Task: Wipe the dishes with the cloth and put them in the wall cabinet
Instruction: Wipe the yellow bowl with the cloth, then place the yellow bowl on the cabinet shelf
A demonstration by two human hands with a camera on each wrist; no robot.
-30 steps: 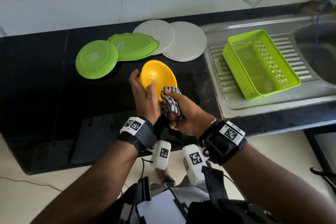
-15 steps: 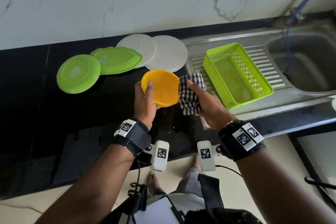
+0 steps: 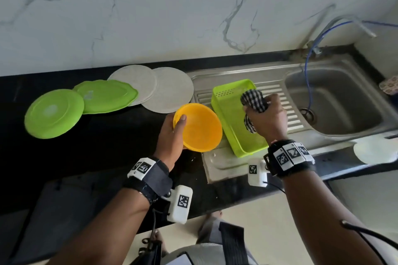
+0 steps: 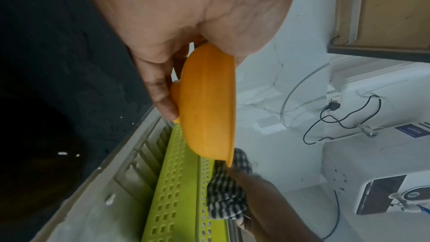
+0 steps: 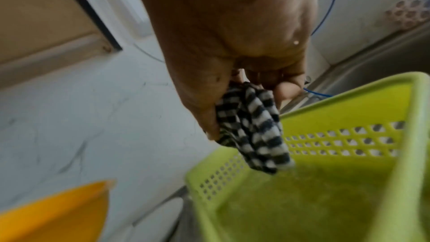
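Centre frame, the left hand (image 3: 170, 135) pinches the light, stiff yellow bowl (image 3: 199, 128) by its rim; right hand (image 3: 266, 118) clutches the soft checked cloth (image 3: 253, 101).

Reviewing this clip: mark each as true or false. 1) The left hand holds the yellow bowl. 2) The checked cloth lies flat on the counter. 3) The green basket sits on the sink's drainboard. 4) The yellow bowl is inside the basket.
1) True: the left hand grips the yellow bowl at its rim.
2) False: the right hand holds the checked cloth bunched above the green basket.
3) True: it rests on the drainboard.
4) False: the bowl is held beside the basket, over the counter edge.
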